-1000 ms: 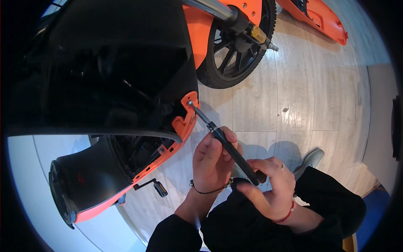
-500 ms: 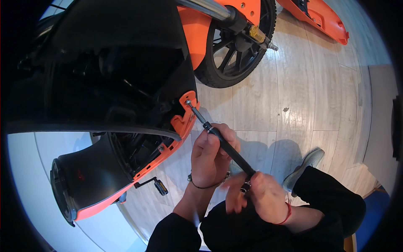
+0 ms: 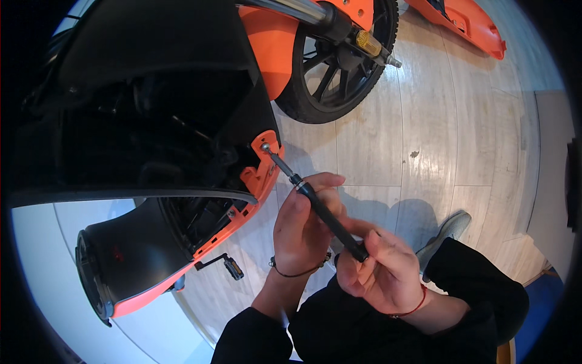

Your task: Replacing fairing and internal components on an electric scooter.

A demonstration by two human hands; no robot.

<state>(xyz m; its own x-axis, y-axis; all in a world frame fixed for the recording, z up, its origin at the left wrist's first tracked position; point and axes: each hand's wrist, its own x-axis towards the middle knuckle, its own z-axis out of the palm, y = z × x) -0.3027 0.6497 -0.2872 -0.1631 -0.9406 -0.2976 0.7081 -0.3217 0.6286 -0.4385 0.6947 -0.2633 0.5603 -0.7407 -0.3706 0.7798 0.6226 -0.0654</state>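
A screwdriver [image 3: 330, 219] with a long black handle and metal shaft slants up to the left. Its tip meets a screw spot on an orange bracket [image 3: 264, 138] at the edge of the scooter's black body. My left hand [image 3: 304, 233] is closed round the front of the handle, thumb on top, with one finger stretched past it. At the handle's rear end, my right hand [image 3: 388, 273] pinches it between thumb and fingers. The scooter's body [image 3: 151, 121] fills the upper left; an orange side trim [image 3: 221, 238] runs down from the bracket.
A black front wheel [image 3: 330, 76] with an orange fender [image 3: 273, 54] stands at the top. An orange panel [image 3: 476, 36] lies on the wood-look floor at the upper right. A pedal [image 3: 232, 268] juts out below the trim. My shoe [image 3: 445, 233] is at the right.
My right hand has turned, its fingers now reopened and regripped around the handle's end. My left index finger has stretched outward. The view has shifted slightly; the tip stays at the bracket.
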